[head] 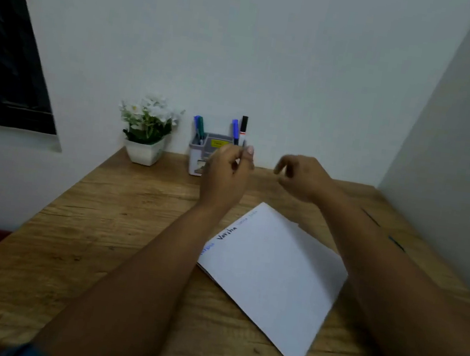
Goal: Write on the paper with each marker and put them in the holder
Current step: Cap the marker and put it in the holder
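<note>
Markers [235, 130] stand upright in the holder [200, 158] at the desk's far edge, just beyond your left hand [225, 176]. That hand is the nearer one, fingers curled with the thumb up; whether it pinches a thin pen I cannot tell. Your right hand [302, 177] hangs loosely curled and empty, further right. Paper [271, 275], already written on, lies near you, between your forearms.

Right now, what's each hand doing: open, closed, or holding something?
Left hand: fingers curled, raised in front of the holder; whether it pinches anything cannot be told.
Right hand: loosely curled, holding nothing, open.
</note>
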